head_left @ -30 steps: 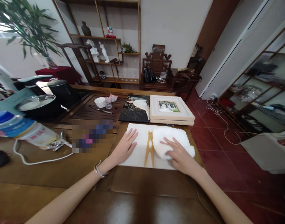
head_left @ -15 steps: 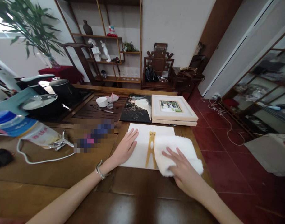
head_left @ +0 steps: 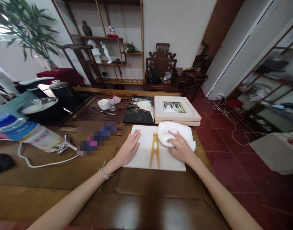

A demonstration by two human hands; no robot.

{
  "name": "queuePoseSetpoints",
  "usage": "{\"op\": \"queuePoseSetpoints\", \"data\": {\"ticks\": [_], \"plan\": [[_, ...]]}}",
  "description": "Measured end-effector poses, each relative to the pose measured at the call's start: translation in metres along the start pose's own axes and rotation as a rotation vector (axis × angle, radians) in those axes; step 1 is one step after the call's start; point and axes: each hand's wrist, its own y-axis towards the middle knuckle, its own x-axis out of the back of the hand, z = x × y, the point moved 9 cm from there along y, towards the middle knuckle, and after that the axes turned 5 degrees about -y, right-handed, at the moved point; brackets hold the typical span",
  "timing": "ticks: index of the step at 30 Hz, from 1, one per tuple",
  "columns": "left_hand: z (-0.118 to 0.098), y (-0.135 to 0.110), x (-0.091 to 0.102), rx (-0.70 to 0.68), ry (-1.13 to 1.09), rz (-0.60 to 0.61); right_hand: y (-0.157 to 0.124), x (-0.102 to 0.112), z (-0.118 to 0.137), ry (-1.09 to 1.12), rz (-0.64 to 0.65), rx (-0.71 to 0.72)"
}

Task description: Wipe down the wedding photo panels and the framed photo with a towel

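Note:
A white board (head_left: 142,153) lies flat on the wooden table, with a yellow long-legged figure (head_left: 155,148) with a small eared head on it. Whether the figure is painted or a separate piece, I cannot tell. My left hand (head_left: 130,147) rests flat on the board's left edge, fingers stretched out and holding nothing. On the upper right part of the board, my right hand (head_left: 181,145) presses down on a fluffy white cloth (head_left: 166,129), its fingers bent into the fabric. The cloth reaches past the board's right edge.
Behind the board are a dark picture (head_left: 133,111) and stacked light frames (head_left: 194,115). Left lie a plastic bottle (head_left: 33,132), a white cable (head_left: 48,164) and a tea tray (head_left: 88,116) with a white bowl (head_left: 103,104). The table's right edge borders a red tiled floor (head_left: 223,163).
My right hand has moved the cloth away from me, up the board, uncovering its lower right corner. The fingers are more bent. My left hand stays in place.

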Motion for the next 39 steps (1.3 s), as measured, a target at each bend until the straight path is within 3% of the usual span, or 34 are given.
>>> {"op": "queuePoseSetpoints", "data": {"ticks": [4,10,13,15,18,23,26,28,32,35,37,39], "plan": [[0.002,0.0,-0.001,-0.002,0.008,-0.005,-0.008,0.0,0.009,0.002,-0.019,-0.041],[0.002,0.0,-0.001,0.003,0.011,-0.021,-0.067,0.013,0.058,0.043,0.089,0.028],[0.001,0.0,-0.001,0.014,0.02,-0.009,-0.085,0.025,0.067,0.09,0.156,0.07],[0.0,0.0,-0.001,0.019,0.024,-0.007,-0.082,0.03,0.059,0.086,0.159,0.035],[-0.001,0.001,0.0,0.017,0.019,-0.004,-0.056,0.028,0.037,0.033,0.125,-0.058],[-0.001,0.001,0.001,0.013,0.01,-0.001,0.009,0.002,0.019,-0.018,0.064,-0.089],[0.0,0.001,0.0,0.016,0.014,0.008,0.027,-0.012,0.027,-0.065,0.093,-0.085],[0.001,0.001,-0.002,0.015,0.021,0.011,0.022,-0.016,0.045,-0.104,0.152,-0.059],[0.003,0.0,-0.002,0.008,0.029,-0.008,-0.015,-0.021,0.094,-0.109,0.373,0.037],[0.004,0.0,-0.003,-0.002,0.031,-0.019,-0.033,-0.015,0.125,-0.071,0.416,0.179],[0.005,0.0,-0.003,-0.006,0.035,-0.019,-0.032,-0.012,0.127,-0.028,0.404,0.214],[0.005,0.0,-0.003,-0.008,0.039,-0.02,-0.02,-0.011,0.111,0.019,0.357,0.178]]}}
